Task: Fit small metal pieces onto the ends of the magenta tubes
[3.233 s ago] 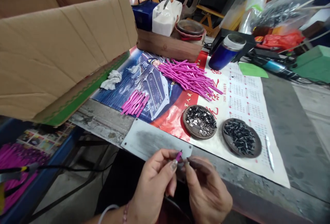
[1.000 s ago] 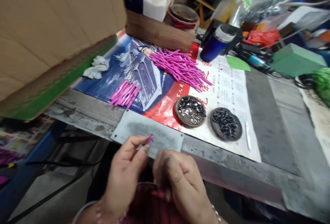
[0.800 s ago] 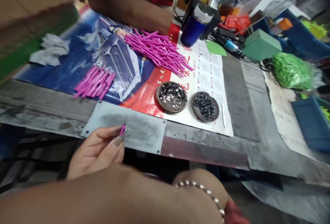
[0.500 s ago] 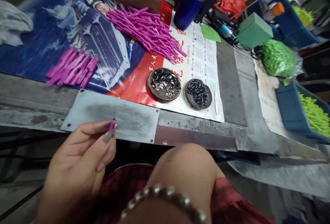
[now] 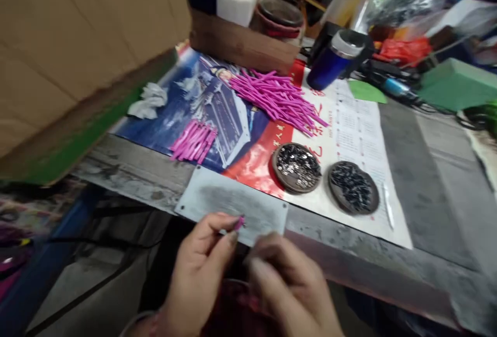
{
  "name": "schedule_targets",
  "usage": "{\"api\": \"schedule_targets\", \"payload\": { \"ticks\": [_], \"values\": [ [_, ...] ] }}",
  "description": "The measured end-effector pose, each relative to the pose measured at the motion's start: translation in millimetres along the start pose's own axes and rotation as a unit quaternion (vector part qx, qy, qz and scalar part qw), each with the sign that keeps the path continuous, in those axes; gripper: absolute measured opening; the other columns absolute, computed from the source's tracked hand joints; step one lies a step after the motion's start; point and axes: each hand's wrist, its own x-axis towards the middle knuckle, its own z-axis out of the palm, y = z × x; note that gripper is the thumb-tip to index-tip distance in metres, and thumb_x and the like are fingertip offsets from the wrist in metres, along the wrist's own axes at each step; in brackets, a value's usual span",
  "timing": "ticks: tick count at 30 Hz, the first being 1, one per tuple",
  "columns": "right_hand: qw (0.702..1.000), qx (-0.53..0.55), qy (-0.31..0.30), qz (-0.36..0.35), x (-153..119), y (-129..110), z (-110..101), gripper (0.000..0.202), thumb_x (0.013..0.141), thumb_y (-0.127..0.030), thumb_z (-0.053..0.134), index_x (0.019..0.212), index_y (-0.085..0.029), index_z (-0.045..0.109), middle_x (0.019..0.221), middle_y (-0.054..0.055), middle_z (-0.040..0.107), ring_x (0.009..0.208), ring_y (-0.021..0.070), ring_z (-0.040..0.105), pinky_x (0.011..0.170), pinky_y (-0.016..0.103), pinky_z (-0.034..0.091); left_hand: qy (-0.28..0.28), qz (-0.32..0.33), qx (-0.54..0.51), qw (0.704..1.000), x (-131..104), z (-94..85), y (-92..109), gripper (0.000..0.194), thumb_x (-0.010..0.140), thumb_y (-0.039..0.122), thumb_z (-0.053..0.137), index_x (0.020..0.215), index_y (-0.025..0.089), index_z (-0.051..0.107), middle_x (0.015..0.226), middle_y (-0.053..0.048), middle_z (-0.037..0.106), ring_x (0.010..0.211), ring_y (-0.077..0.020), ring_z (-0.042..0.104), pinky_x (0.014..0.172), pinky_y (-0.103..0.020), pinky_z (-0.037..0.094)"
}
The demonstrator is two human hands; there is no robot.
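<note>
My left hand (image 5: 204,264) pinches a small pink plastic piece (image 5: 239,222) between thumb and forefinger, above the grey metal plate (image 5: 209,192) at the table's front edge. Just right of it is my right hand (image 5: 289,280), smeared by motion, its fingers curled in towards the thumb. Whatever is between those fingertips cannot be made out. Behind the plate lies a small bundle of pink pieces (image 5: 194,142), with a larger pile of pink strips (image 5: 275,99) further back. One round dish (image 5: 275,169) holds small shiny metal parts; another dish (image 5: 375,200) holds dark pins or screws.
A large cardboard sheet (image 5: 89,31) stands at the left, near a crumpled white cloth (image 5: 149,101). A wooden block (image 5: 244,44) and a blue tumbler (image 5: 330,65) stand at the back. A white pen-like stick (image 5: 388,206) lies on the calendar poster (image 5: 392,171).
The view has swung left, bringing the cardboard sheet in. My right hand has risen from over my lap to beside the left hand, which still holds the pink piece.
</note>
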Motion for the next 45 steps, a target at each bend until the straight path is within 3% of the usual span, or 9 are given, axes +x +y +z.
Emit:
{"api": "schedule_targets", "payload": {
  "ticks": [3, 8, 14, 22, 26, 32, 38, 45],
  "values": [
    [0.995, 0.078, -0.059, 0.03, 18.1, 20.1, -1.2, 0.049, 0.107, -0.048, 0.039, 0.071, -0.021, 0.058, 0.059, -0.002, 0.055, 0.049, 0.0106, 0.051, 0.047, 0.021, 0.042, -0.047, 0.027, 0.0, 0.999, -1.5, 4.5, -6.9, 0.008, 0.094, 0.023, 0.068, 0.098, 0.022, 0.074, 0.08, 0.002, 0.065, 0.061, -0.0066, 0.052, 0.055, -0.013, 0.044],
    [0.995, 0.038, -0.077, -0.052, 21.7, 37.6, -0.3, 0.054, 0.109, -0.047, 0.032, 0.062, -0.021, 0.041, 0.054, -0.004, 0.043, 0.048, 0.0092, 0.043, 0.046, 0.022, 0.032, -0.106, 0.057, -0.004, 0.993, -7.8, 16.5, -8.4, 0.011, 0.097, 0.02, 0.064, 0.098, 0.023, 0.074, 0.089, 0.0, 0.066, 0.077, -0.011, 0.063, 0.071, -0.017, 0.053],
    [0.988, -0.052, -0.003, -0.149, 23.8, 34.7, 7.9, 0.037, 0.104, -0.023, 0.047, 0.068, -0.022, 0.045, 0.059, -0.006, 0.044, 0.048, 0.0079, 0.045, 0.048, 0.02, 0.033, -0.09, 0.099, 0.043, 0.99, -9.6, 19.5, -9.9, 0.013, 0.098, 0.016, 0.06, 0.096, 0.022, 0.072, 0.091, 0.0, 0.068, 0.084, -0.0138, 0.067, 0.081, -0.02, 0.055],
    [0.98, -0.064, 0.053, -0.183, 13.6, 38.2, 11.6, 0.017, 0.103, -0.02, 0.046, 0.093, -0.02, 0.059, 0.075, 0.0, 0.055, 0.062, 0.0131, 0.055, 0.057, 0.022, 0.044, -0.065, 0.181, 0.099, 0.976, -9.0, 22.5, -14.7, 0.02, 0.099, 0.011, 0.056, 0.102, 0.025, 0.07, 0.094, 0.0, 0.066, 0.084, -0.0125, 0.066, 0.08, -0.018, 0.055],
    [0.981, -0.04, 0.05, -0.183, 12.3, 34.3, 7.9, 0.016, 0.099, -0.011, 0.051, 0.09, -0.02, 0.061, 0.075, 0.001, 0.057, 0.062, 0.0123, 0.056, 0.057, 0.022, 0.046, -0.071, 0.202, 0.11, 0.971, -10.3, 23.4, -15.4, 0.021, 0.099, 0.01, 0.054, 0.102, 0.026, 0.069, 0.092, 0.001, 0.065, 0.084, -0.0127, 0.066, 0.081, -0.018, 0.054],
    [0.991, 0.004, 0.018, -0.131, 18.1, 23.5, 3.5, 0.017, 0.098, -0.013, 0.056, 0.091, -0.021, 0.069, 0.076, 0.0, 0.066, 0.067, 0.0127, 0.064, 0.061, 0.02, 0.052, -0.074, 0.194, 0.124, 0.97, -10.2, 22.6, -13.8, 0.016, 0.1, 0.016, 0.054, 0.095, 0.021, 0.068, 0.087, -0.002, 0.062, 0.08, -0.0152, 0.064, 0.076, -0.023, 0.055],
    [0.991, 0.054, 0.054, -0.114, 19.6, 30.2, 10.7, 0.018, 0.096, -0.015, 0.059, 0.079, -0.021, 0.065, 0.073, 0.0, 0.065, 0.065, 0.0128, 0.065, 0.062, 0.019, 0.053, -0.073, 0.184, 0.124, 0.972, -10.1, 20.4, -14.9, 0.017, 0.1, 0.018, 0.053, 0.093, 0.021, 0.068, 0.086, -0.002, 0.061, 0.077, -0.015, 0.063, 0.073, -0.022, 0.055],
    [0.987, 0.135, 0.051, -0.073, 10.1, 28.1, 12.6, 0.016, 0.097, -0.026, 0.061, 0.082, -0.022, 0.066, 0.072, -0.002, 0.061, 0.061, 0.0116, 0.058, 0.057, 0.019, 0.047, -0.082, 0.291, 0.149, 0.942, -8.6, 14.4, -16.0, 0.024, 0.097, 0.011, 0.052, 0.104, 0.028, 0.067, 0.085, 0.0, 0.059, 0.074, -0.0144, 0.062, 0.068, -0.02, 0.054]
  ]
}}
